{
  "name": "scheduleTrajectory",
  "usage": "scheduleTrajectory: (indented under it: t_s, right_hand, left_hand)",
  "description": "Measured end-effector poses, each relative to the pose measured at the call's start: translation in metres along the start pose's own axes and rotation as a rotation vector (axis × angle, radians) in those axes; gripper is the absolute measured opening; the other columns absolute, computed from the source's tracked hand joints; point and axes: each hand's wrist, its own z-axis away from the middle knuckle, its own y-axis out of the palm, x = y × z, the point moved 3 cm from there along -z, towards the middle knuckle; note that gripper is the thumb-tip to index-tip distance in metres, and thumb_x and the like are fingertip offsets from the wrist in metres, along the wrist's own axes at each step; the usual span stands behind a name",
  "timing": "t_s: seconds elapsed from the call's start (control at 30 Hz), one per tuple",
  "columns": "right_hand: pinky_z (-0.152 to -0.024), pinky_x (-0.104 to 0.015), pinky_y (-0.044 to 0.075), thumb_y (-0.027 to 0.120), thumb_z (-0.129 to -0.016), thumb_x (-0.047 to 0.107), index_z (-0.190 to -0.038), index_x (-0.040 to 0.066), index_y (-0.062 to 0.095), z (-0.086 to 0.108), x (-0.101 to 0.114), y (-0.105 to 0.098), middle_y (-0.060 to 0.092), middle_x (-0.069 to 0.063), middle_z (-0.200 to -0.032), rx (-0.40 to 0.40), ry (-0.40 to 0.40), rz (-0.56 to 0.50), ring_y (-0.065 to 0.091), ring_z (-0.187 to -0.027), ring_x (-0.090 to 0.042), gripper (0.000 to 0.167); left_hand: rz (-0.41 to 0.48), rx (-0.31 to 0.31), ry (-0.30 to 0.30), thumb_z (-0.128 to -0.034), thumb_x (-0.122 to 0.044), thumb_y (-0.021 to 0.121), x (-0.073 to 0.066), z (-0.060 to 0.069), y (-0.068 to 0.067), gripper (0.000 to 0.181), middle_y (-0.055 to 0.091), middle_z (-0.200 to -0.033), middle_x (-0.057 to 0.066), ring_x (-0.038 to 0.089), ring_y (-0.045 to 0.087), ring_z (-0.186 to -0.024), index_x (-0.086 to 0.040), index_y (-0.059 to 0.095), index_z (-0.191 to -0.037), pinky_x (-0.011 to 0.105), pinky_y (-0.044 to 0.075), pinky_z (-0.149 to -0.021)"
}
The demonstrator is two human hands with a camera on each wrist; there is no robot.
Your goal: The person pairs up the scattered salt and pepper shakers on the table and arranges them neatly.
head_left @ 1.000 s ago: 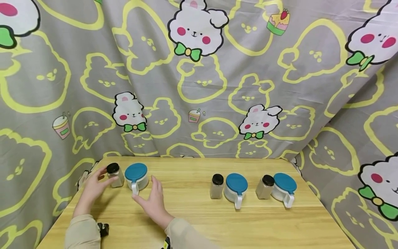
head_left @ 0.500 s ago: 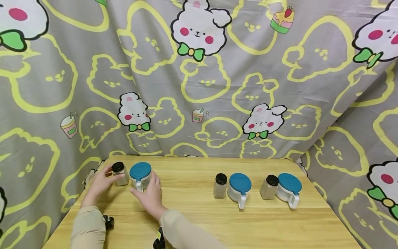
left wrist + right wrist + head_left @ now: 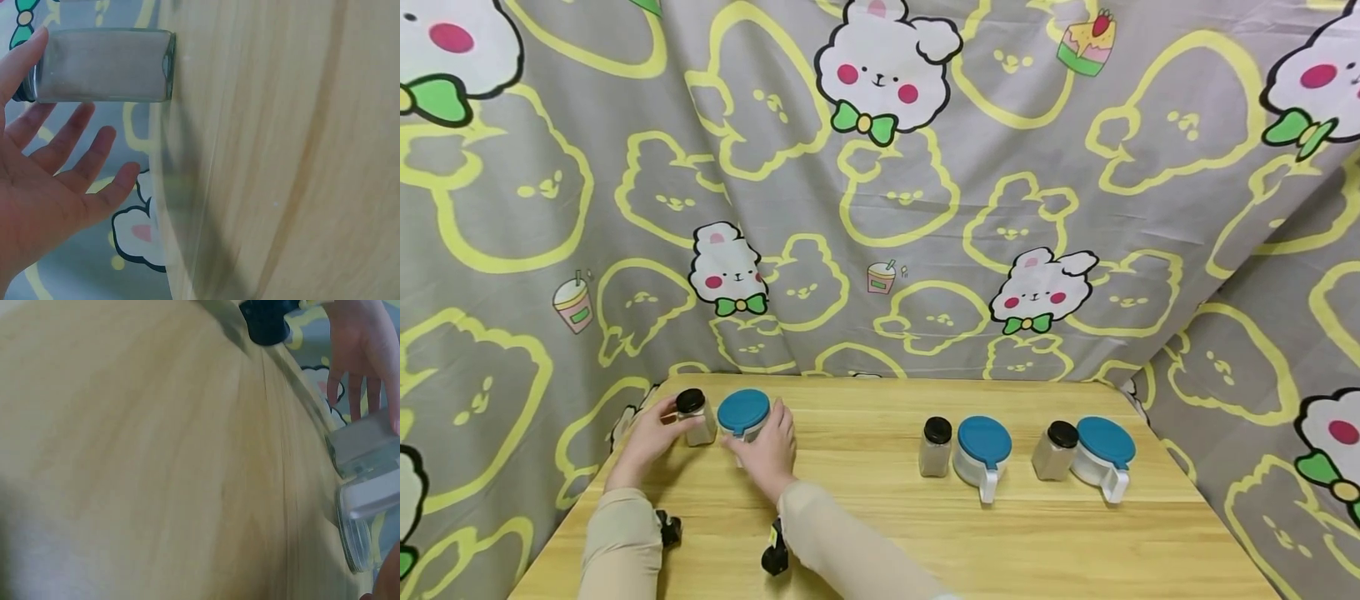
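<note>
My left hand (image 3: 651, 433) is at a glass jar (image 3: 700, 427) with a black lid, which stands upright at the table's far left. Its thumb lies across the front of the jar (image 3: 106, 65) near the lid, index finger behind; the other fingers spread out below it in the left wrist view. Beside the jar is a round clear pot (image 3: 744, 410) with a blue lid and a white handle (image 3: 375, 494). My right hand (image 3: 771, 454) holds this pot, fingers along its right side and thumb over the handle top. Most of that grip lies outside the right wrist view.
Further right on the wooden table (image 3: 865, 525) stand two like pairs: a jar (image 3: 935, 450) beside a blue-lidded pot (image 3: 981, 450), and another jar (image 3: 1055, 452) close against a pot (image 3: 1105, 450). A patterned curtain (image 3: 880, 192) hangs behind the table.
My right hand has moved in against the pot, and its thumb now covers most of the handle. The left thumb has slid a little further across the jar. Jar and pot still stand in place.
</note>
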Motion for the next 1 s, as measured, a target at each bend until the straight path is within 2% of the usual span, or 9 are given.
scheduleTrajectory:
  t_s: [0.27,0.5,0.77,1.0]
  right_hand:
    - [-0.108,-0.052,0.038,0.083,-0.072,0.049,-0.152,0.013,0.026,-0.008,0.003,0.006,0.036,-0.009,-0.151,0.008,-0.011,-0.006,0.037,-0.138,-0.028,0.105]
    - [-0.106,-0.054,0.039,0.083,-0.073,0.045,-0.153,0.011,0.024,-0.009,0.004,0.019,0.037,-0.011,-0.150,-0.021,-0.022,0.008,0.039,-0.137,-0.030,0.106]
    - [-0.105,-0.052,0.041,0.084,-0.071,0.047,-0.149,0.012,0.031,-0.008,0.003,0.024,0.043,-0.009,-0.146,-0.054,0.050,-0.035,0.044,-0.134,-0.029,0.101]
    - [-0.102,-0.052,0.043,0.085,-0.070,0.048,-0.146,0.012,0.035,-0.011,0.001,0.026,0.046,-0.008,-0.142,-0.080,0.033,-0.016,0.048,-0.130,-0.028,0.097]
  left_hand:
    - [-0.003,0.025,-0.022,-0.0930,-0.031,0.066,0.001,-0.004,-0.001,0.078,0.032,-0.146,0.040,0.057,0.033,-0.133,0.006,0.028,-0.149,0.063,0.032,-0.109]
    - [0.010,-0.010,-0.023,-0.0909,-0.029,0.069,0.006,-0.004,-0.001,0.074,0.038,-0.144,0.039,0.056,0.038,-0.131,0.006,0.034,-0.146,0.061,0.036,-0.108]
    - [0.006,0.002,-0.031,-0.0911,-0.028,0.069,0.008,-0.003,0.003,0.075,0.037,-0.144,0.039,0.056,0.038,-0.132,0.007,0.033,-0.146,0.061,0.037,-0.108]
    - [0.013,-0.007,-0.029,-0.0908,-0.027,0.070,0.008,-0.005,0.004,0.075,0.038,-0.144,0.039,0.056,0.039,-0.131,0.007,0.033,-0.146,0.060,0.037,-0.109]
